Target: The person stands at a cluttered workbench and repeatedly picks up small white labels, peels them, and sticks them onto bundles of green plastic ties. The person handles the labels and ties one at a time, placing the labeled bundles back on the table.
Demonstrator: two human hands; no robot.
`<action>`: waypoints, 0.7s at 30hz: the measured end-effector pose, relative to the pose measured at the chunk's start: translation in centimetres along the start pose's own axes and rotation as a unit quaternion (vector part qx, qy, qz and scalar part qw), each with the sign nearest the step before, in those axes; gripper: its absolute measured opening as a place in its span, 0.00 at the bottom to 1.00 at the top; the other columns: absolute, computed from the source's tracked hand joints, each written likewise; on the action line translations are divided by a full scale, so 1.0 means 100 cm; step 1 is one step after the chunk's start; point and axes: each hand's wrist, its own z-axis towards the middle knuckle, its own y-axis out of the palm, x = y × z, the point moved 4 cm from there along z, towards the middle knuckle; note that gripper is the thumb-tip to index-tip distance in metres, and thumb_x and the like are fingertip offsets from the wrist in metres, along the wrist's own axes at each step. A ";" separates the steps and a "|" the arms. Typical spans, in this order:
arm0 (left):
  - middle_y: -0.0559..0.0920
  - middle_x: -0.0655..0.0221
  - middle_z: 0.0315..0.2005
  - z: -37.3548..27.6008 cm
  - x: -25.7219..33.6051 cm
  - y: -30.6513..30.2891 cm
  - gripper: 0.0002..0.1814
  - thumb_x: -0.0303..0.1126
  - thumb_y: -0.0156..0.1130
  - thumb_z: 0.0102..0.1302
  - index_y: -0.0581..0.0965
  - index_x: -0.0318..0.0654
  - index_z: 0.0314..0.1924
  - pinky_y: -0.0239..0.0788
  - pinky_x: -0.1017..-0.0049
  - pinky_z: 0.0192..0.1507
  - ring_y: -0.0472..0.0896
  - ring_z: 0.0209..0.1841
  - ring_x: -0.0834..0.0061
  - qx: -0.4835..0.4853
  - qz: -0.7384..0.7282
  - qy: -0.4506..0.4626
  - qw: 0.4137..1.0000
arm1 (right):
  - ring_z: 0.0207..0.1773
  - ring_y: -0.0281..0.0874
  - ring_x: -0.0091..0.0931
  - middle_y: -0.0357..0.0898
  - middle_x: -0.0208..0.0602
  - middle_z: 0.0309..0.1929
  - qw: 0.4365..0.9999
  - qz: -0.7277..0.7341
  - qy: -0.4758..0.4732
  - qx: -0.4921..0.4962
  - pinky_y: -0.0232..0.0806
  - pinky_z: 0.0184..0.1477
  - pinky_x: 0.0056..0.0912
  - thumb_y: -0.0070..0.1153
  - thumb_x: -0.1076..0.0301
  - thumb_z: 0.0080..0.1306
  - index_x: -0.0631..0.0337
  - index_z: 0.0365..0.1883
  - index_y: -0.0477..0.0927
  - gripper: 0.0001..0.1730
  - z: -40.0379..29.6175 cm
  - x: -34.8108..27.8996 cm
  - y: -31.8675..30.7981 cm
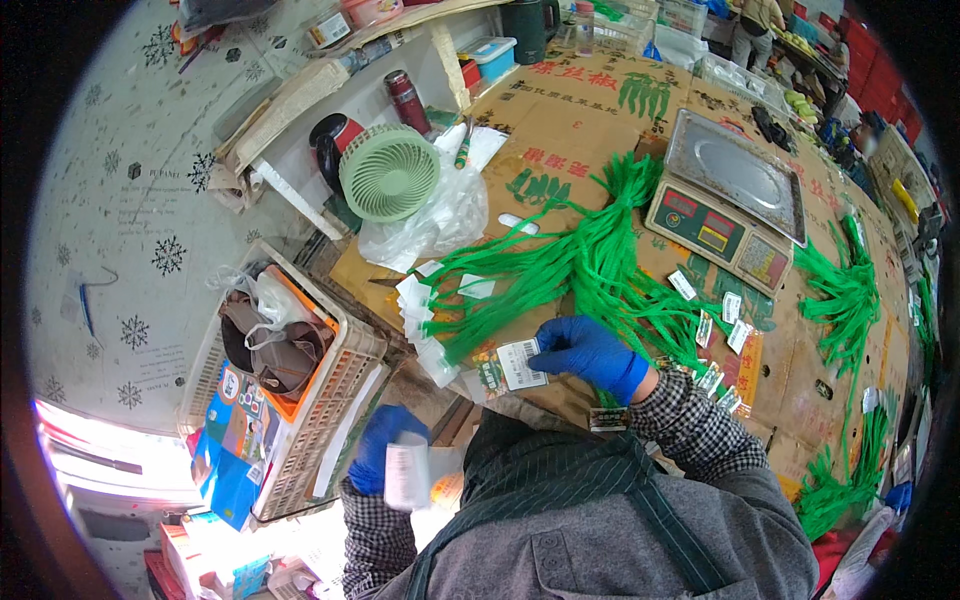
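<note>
My right hand [589, 356], in a blue glove, pinches a printed tag with a white barcode label [519, 365] above the cardboard's near edge. My left hand [384, 448], also blue-gloved, is lower left and blurred by motion. It holds a white printed label piece [407, 472]; whether that is a roll or a stack I cannot tell. Just beyond my right hand spreads a bunch of green mesh net bags [592, 255], gathered at its far end. White tags [420, 319] hang at its left strand ends, and barcode tags [730, 307] lie at its right ends.
A digital scale [724, 202] stands beyond the bunch on the cardboard-covered table [559, 120]. More green net bundles [844, 296] lie to the right. A green fan [390, 172] and plastic bag [431, 221] are at left. Lower left stands a plastic crate [322, 420] holding a brown bag [277, 349].
</note>
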 end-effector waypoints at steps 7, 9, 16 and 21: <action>0.77 0.64 0.40 0.047 0.026 0.100 0.24 0.18 0.51 0.59 0.66 0.33 0.57 0.64 0.78 0.50 0.74 0.44 0.77 0.058 0.184 -0.023 0.981 | 0.31 0.68 0.15 0.75 0.26 0.27 0.998 -0.036 -0.037 -0.035 0.63 0.36 0.18 0.60 0.73 0.55 0.63 0.30 0.75 0.07 -0.009 -0.015 0.021; 0.76 0.65 0.42 0.047 0.024 0.100 0.24 0.18 0.51 0.58 0.65 0.32 0.57 0.64 0.78 0.51 0.74 0.46 0.77 0.068 0.180 -0.022 0.981 | 0.32 0.69 0.16 0.75 0.28 0.28 0.997 -0.052 -0.042 -0.041 0.64 0.37 0.20 0.60 0.72 0.55 0.63 0.30 0.75 0.08 -0.011 -0.020 0.023; 0.75 0.62 0.47 0.049 0.018 0.107 0.21 0.17 0.52 0.58 0.70 0.30 0.53 0.65 0.76 0.52 0.73 0.50 0.75 0.083 0.166 -0.021 0.982 | 0.33 0.70 0.18 0.75 0.30 0.29 0.997 -0.032 -0.023 -0.067 0.64 0.38 0.20 0.60 0.71 0.55 0.64 0.32 0.76 0.09 -0.014 -0.021 0.026; 0.78 0.63 0.42 0.047 0.012 0.108 0.16 0.19 0.54 0.59 0.73 0.29 0.49 0.67 0.77 0.48 0.76 0.44 0.77 0.103 0.168 -0.044 0.979 | 0.33 0.70 0.18 0.75 0.31 0.29 0.997 -0.006 -0.043 -0.071 0.64 0.37 0.21 0.61 0.71 0.54 0.65 0.32 0.76 0.09 -0.012 -0.012 0.032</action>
